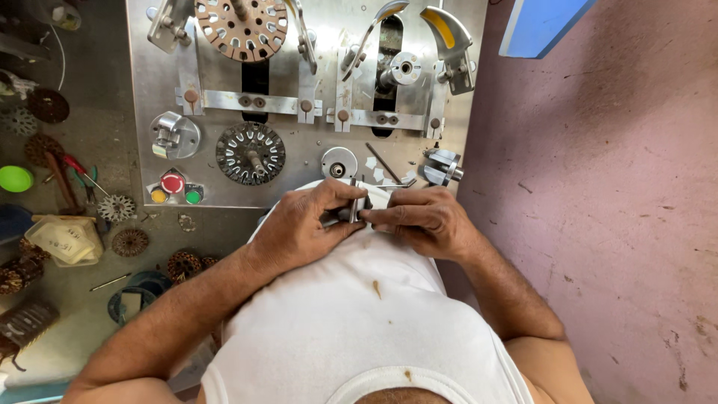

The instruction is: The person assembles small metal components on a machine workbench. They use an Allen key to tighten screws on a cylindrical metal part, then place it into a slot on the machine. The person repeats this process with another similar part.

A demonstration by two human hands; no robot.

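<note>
Metal part (353,207), perhaps pinched, hands (374,221) half-hiding it

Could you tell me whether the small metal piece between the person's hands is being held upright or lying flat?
Upright: the small metal piece stands on edge, pinched between the left hand and right hand.

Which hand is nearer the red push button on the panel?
Left. The left hand is just right of and below the red push button; the right hand lies farther right, beyond the small metal part both hold.
</note>
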